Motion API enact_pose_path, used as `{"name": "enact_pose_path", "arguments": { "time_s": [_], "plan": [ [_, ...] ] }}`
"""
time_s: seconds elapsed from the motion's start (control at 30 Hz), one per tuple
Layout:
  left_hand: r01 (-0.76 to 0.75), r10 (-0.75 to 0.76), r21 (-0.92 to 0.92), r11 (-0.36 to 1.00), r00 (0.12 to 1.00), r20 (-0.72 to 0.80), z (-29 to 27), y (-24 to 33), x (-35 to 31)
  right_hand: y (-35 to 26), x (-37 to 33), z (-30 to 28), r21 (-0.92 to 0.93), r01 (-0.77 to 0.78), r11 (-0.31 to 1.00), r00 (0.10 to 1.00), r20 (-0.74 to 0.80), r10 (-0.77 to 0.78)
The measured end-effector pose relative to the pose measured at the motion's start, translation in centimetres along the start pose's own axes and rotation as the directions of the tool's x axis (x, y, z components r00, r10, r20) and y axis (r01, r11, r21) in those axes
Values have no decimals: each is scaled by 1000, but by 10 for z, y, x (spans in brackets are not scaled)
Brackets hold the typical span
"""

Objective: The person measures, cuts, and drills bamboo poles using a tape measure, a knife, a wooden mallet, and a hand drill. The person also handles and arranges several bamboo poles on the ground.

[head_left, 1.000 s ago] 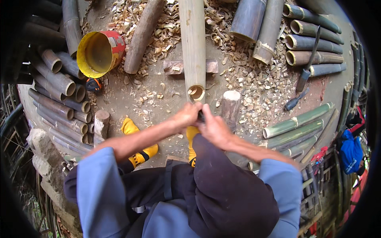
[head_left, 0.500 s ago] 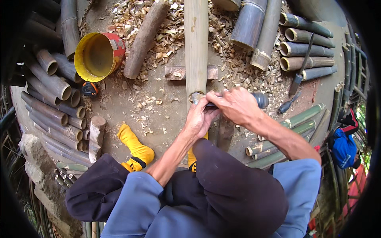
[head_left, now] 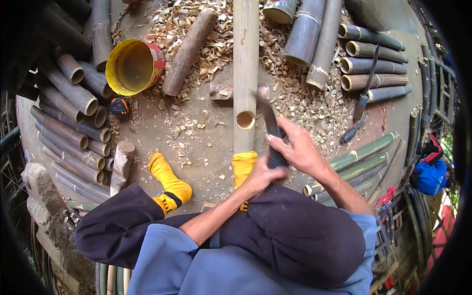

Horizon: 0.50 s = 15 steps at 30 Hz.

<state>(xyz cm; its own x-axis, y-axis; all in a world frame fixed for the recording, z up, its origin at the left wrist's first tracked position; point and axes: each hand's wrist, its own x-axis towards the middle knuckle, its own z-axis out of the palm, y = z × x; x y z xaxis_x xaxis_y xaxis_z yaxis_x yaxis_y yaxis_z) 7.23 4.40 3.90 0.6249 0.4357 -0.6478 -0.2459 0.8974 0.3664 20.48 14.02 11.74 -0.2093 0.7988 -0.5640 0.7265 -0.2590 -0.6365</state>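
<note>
A pale bamboo pole (head_left: 245, 64) runs from the far edge toward me, with a round hole cut in its near part. Just right of the hole stands a knife with a curved, motion-blurred blade (head_left: 267, 112) and a thick dark handle (head_left: 278, 158). My right hand (head_left: 301, 151) is closed at the handle, its thumb lying across it. Smeared by motion, my left hand (head_left: 265, 178) is at the handle's lower end above my knee; its fingers do not show clearly. A wooden block (head_left: 221, 92) lies crosswise under the pole.
Bamboo tubes (head_left: 69, 132) are stacked at left, near a yellow-red bucket (head_left: 110, 69) and tape measure (head_left: 119, 106). At right lie short tubes (head_left: 373, 64), another knife (head_left: 361, 105), a small dark-handled tool (head_left: 350, 135) and green bamboo (head_left: 364, 164). Wood shavings (head_left: 290, 78) cover the ground.
The knife has left the pole's hole and swung from lying across to upright, blade pointing away. Both hands have moved down and right, uncovering the hole.
</note>
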Motion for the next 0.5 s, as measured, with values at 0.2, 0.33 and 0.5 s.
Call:
{"name": "enact_pose_path", "arguments": {
  "time_s": [0.2,0.33,0.5],
  "plan": [
    [1,306,756,654,914,-266,-55,44,-50,-10,9,37,-510,767,390,635,520,-571],
    [172,101,673,719,932,-347,-72,6,-74,2,48,89,-179,881,437,410,750,-519],
    [258,503,843,473,706,-498,-99,38,-76,-26,91,108,-146,794,590,484,739,-469]
  ]
}}
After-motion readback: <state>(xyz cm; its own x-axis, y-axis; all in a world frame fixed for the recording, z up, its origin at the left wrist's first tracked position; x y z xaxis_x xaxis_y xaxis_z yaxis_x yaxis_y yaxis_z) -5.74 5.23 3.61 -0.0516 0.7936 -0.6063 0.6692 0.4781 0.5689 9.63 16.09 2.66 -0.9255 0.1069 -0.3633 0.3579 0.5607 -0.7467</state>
